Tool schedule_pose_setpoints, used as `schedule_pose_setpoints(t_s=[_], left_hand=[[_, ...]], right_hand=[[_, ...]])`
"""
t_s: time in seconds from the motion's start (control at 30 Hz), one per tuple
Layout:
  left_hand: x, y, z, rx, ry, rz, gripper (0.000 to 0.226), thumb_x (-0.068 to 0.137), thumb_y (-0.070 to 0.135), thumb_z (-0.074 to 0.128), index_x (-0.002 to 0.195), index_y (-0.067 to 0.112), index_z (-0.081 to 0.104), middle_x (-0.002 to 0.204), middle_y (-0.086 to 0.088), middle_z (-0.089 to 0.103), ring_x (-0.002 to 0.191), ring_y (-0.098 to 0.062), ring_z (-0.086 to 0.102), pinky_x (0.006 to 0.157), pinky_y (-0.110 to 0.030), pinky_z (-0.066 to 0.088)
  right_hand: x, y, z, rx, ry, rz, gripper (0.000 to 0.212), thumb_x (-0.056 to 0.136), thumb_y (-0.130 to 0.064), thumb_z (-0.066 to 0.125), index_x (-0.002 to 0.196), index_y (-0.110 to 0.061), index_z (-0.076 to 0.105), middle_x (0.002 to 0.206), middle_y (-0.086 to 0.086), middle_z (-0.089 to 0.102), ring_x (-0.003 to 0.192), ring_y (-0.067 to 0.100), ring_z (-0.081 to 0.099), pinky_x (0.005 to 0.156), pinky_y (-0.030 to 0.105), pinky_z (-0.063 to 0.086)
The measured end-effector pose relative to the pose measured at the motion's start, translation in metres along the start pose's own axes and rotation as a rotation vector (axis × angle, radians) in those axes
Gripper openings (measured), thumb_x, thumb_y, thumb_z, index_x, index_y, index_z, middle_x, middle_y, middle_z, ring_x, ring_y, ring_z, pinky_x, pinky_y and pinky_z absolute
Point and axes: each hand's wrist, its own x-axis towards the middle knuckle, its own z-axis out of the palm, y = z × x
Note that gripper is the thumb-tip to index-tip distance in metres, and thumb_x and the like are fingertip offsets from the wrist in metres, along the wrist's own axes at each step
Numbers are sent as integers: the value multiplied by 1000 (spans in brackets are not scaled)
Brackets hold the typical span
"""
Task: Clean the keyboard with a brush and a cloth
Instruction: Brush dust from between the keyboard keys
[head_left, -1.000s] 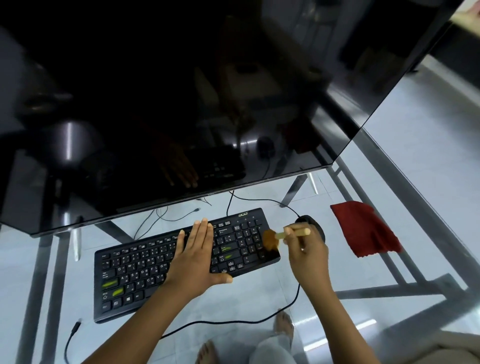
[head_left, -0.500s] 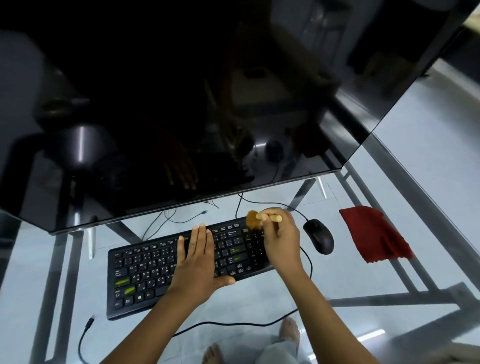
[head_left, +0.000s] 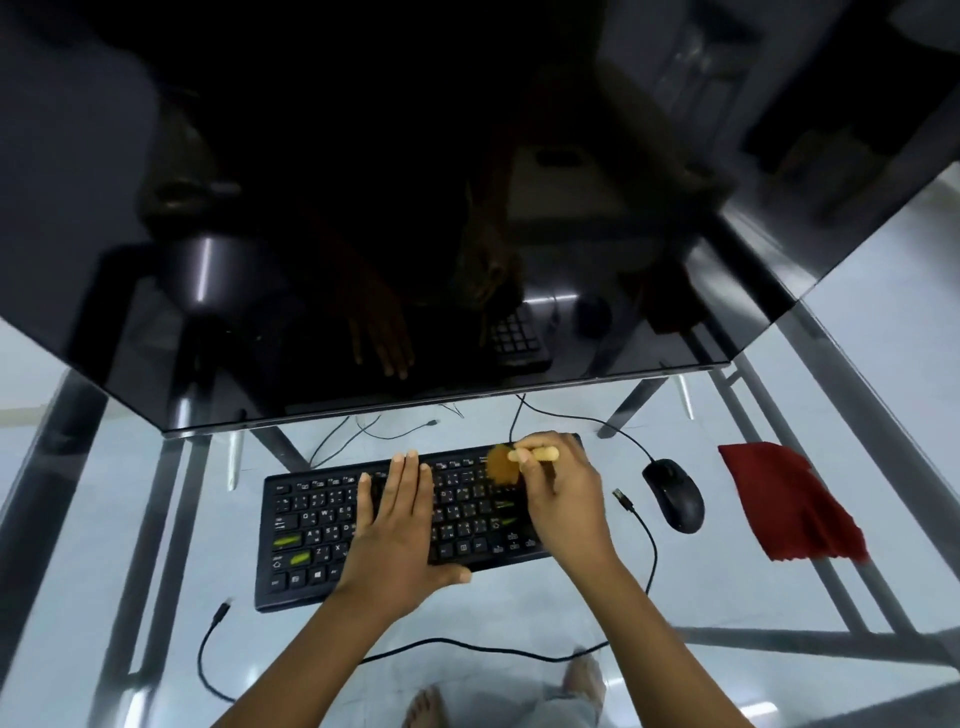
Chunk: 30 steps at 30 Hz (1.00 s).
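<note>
Now right hand (head_left: 563, 499) holds brush (head_left: 501, 467) — bristles on keyboard (head_left: 311, 519)

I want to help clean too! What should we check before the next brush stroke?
1. Left hand lies flat on the keyboard, steadying it: ok.
2. Right hand grips the brush by its handle: ok.
3. Bristles sit on the top keys, right of the middle: ok.
4. Red cloth lies ready, right of the mouse: ok.
5. Dust gone from the keys: cannot tell.
</note>
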Motion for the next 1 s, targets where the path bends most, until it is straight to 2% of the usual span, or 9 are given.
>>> schedule_pose_setpoints(t_s=[0.1, 0.17, 0.27, 0.43, 0.53, 0.67, 0.8, 0.93, 1.0], left_hand=[[-8, -14, 2, 63, -39, -12, 126, 62, 90, 37, 152, 7, 9, 160, -12, -6, 145, -22, -20, 111, -50, -20], [-11, -20, 5, 75, -74, -18, 123, 61, 90, 29, 150, 5, 23, 160, -14, 8, 147, -24, -8, 112, -53, -8], [-15, -26, 6, 69, -56, -26, 121, 63, 89, 30, 149, 4, 23, 159, -13, 11, 147, -23, -6, 112, -54, -3], [-24, -35, 8, 53, 4, -49, 118, 68, 89, 27, 149, 4, 21, 159, -13, 15, 148, -24, 0, 112, -54, 0], [-30, -41, 7, -1, 108, -87, 117, 69, 88, 28, 151, 6, 15, 161, -9, 8, 148, -21, -5, 113, -51, -7], [-49, -60, 8, -146, 229, -167, 116, 71, 87, 36, 153, 9, 8, 162, -3, -3, 148, -18, -8, 117, -49, -7], [-69, -80, 15, -257, 256, -251, 118, 70, 91, 31, 153, 12, 6, 162, -1, -4, 148, -16, -10, 117, -53, -2], [-84, -101, 26, -380, 257, -277, 124, 65, 94, 37, 154, 13, 2, 161, 2, -4, 147, -11, -12, 118, -53, 1], [-87, -106, 30, -426, 263, -266, 124, 65, 92, 40, 153, 15, -1, 161, 4, -4, 147, -10, -9, 119, -52, 6]], right_hand=[[-7, -9, 5, 167, -282, 77, 9, 96, -25, 58, 89, -23, 62, 77, -2, 70, 71, 8, 68, 74, 31, 57], [-12, -11, 9, 72, -399, 62, 9, 95, -27, 58, 87, -27, 61, 75, -4, 69, 72, 7, 68, 74, 31, 57], [-10, -10, 12, 20, -120, -18, 18, 95, -19, 60, 83, -33, 58, 79, -13, 67, 77, 1, 64, 69, 12, 47], [-6, -16, 15, -31, -450, -72, 10, 95, -23, 58, 88, -26, 64, 78, -5, 71, 75, 8, 67, 74, 27, 55], [5, -24, 15, -20, -187, -130, 13, 94, -15, 59, 88, -23, 68, 90, -11, 66, 85, 2, 64, 78, 13, 48], [6, -30, 25, 9, -418, -98, 10, 96, -21, 58, 89, -20, 65, 80, -1, 73, 76, 8, 69, 74, 25, 56], [10, -29, 31, 0, -178, -70, 12, 96, -19, 57, 86, -23, 63, 87, -5, 69, 80, 6, 65, 72, 14, 48], [2, -37, 44, 30, -405, -22, 12, 97, -19, 54, 90, -18, 64, 82, -3, 74, 81, 10, 69, 75, 19, 55], [5, -38, 48, 6, -248, 1, 15, 95, -14, 56, 87, -22, 65, 85, -7, 71, 82, 1, 65, 75, 12, 48]])
